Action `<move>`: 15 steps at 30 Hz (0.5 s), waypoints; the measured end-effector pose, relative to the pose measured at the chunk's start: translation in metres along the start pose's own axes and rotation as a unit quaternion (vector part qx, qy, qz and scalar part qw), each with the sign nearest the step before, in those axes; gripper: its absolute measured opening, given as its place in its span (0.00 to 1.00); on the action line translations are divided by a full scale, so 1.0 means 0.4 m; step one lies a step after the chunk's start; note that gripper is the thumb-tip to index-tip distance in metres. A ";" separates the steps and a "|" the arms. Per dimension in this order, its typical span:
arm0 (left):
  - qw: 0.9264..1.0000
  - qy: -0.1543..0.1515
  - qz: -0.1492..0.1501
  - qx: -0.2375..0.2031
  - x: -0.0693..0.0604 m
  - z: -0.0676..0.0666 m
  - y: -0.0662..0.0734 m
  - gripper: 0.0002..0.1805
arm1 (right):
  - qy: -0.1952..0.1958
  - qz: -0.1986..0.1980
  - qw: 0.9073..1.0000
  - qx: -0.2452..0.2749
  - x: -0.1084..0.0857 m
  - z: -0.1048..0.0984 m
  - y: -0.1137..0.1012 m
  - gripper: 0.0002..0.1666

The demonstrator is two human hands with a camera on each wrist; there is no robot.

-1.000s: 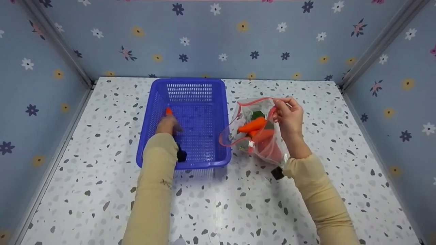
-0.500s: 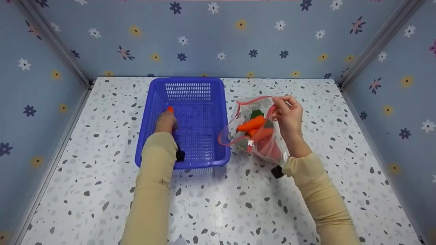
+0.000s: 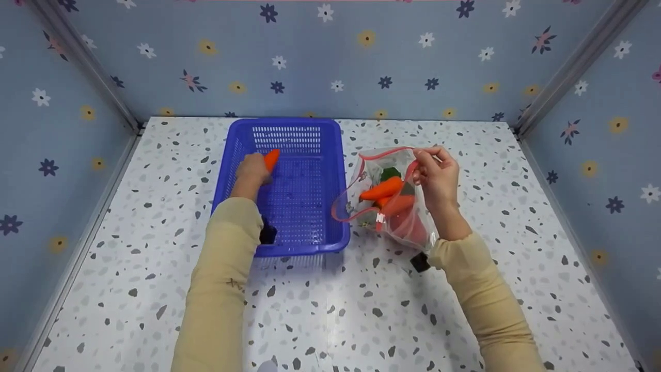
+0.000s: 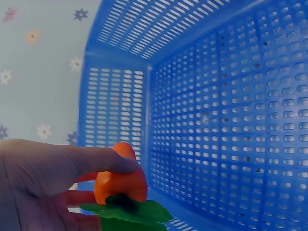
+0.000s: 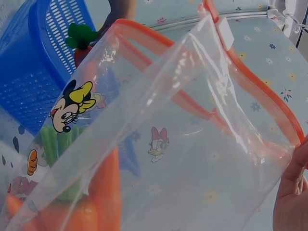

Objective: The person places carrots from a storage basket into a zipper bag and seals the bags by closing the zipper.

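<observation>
My left hand (image 3: 253,169) holds an orange toy carrot (image 3: 272,159) over the left side of the blue plastic basket (image 3: 342,186). In the left wrist view, the thumb presses on the carrot (image 4: 122,185) near its green leaves (image 4: 130,214). To the right, my right hand (image 3: 439,173) pinches the red-edged rim of a clear zip bag (image 3: 384,153), whose mouth gapes toward the basket. Inside the bag lie orange carrots (image 3: 382,188), something dark green (image 3: 390,173) and a pinkish-red thing (image 3: 405,225) seen through the plastic. Cartoon figures (image 5: 72,107) are printed on the bag.
A white zip slider (image 3: 380,219) hangs on the bag's edge. Small black devices (image 3: 420,262) sit at both wrists. Flowered blue panels (image 3: 330,57) wall in the speckled white table (image 3: 330,310) at the back and sides.
My left hand has lifted the carrot up from the basket's floor, and more of the carrot's orange shows. The left forearm has shifted slightly left. The right hand and bag have stayed put.
</observation>
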State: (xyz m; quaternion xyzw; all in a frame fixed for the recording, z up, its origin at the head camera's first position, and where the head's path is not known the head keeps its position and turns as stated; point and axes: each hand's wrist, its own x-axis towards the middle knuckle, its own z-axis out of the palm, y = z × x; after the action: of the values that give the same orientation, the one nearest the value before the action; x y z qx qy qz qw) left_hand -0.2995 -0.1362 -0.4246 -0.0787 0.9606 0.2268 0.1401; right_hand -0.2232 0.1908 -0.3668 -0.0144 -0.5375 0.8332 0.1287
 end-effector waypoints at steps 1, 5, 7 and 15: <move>1.000 0.006 0.006 -0.009 -0.002 -0.003 0.003 0.24 | 0.000 0.002 1.000 0.000 0.000 0.000 0.000 0.06; 0.999 0.026 0.038 -0.023 -0.015 -0.016 0.020 0.25 | 0.002 0.008 1.000 -0.003 0.000 -0.001 0.001 0.05; 0.997 0.037 0.059 -0.020 -0.025 -0.025 0.029 0.29 | 0.002 0.011 1.000 -0.007 0.000 -0.001 0.001 0.05; 0.988 0.062 0.140 -0.010 -0.082 -0.055 0.064 0.34 | 0.003 0.008 1.000 -0.011 0.001 0.000 0.002 0.05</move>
State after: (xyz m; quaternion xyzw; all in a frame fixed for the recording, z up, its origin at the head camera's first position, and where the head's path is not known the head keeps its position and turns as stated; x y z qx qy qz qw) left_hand -0.2790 -0.1207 -0.3850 0.0416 0.9667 0.2485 0.0459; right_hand -0.2236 0.1907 -0.3674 -0.0231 -0.5462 0.8282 0.1235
